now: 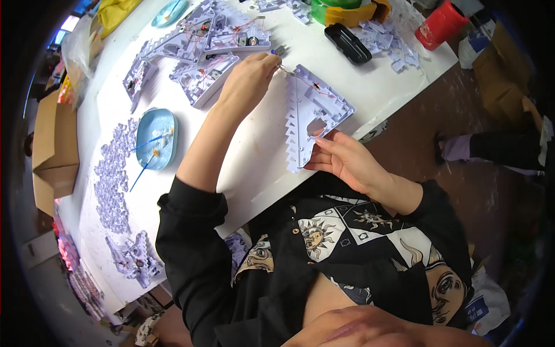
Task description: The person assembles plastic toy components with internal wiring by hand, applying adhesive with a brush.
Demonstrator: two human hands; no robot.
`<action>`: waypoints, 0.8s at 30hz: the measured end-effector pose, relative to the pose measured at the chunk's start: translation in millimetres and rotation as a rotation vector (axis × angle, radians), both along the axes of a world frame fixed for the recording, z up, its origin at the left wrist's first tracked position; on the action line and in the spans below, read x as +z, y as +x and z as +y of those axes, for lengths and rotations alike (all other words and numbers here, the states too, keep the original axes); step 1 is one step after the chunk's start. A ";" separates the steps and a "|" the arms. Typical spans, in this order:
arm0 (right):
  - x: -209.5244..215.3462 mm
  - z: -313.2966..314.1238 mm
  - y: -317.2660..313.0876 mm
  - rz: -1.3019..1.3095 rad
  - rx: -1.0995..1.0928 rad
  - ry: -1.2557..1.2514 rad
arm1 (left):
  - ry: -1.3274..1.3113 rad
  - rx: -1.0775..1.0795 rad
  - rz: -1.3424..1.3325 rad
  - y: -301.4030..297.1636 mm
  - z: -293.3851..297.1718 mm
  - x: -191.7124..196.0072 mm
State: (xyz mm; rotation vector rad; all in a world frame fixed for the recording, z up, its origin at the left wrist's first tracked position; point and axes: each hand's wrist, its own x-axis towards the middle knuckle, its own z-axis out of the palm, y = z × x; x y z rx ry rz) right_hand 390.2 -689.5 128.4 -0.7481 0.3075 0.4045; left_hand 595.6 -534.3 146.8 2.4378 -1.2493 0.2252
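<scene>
My right hand (346, 159) grips the lower end of a pale lilac plastic half-shell (307, 124), thumb on top and fingers beneath. The shell lies open side up, with a row of saw-like teeth along its left edge and a cutout near my thumb. Thin red wires (300, 76) run inside it near the upper end. There, my left hand (251, 84) is closed in a pinch on thin wires leading out of the shell; the exact ends are hidden by the fingers. A small grey part (280, 50) lies just beyond those fingertips.
More wired toothed shells (199, 81) lie at the far left. A blue dish (157, 139) with blue sticks stands beside a heap of small lilac parts (113, 173). A black tray (348, 44), loose pieces (393, 43) and a red container (441, 26) are far right. Another person's leg (491, 149) shows at right.
</scene>
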 end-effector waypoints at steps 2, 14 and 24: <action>-8.6 -1.7 -1.0 0.004 0.000 0.024 | -0.056 -0.014 0.024 -11.1 -4.6 7.4; -9.0 20.5 10.9 0.008 0.007 0.072 | -0.343 -0.027 0.794 -6.7 11.5 28.5; -14.3 19.4 -0.3 -0.026 -0.012 0.106 | -0.017 -0.043 0.108 -5.1 7.6 -11.2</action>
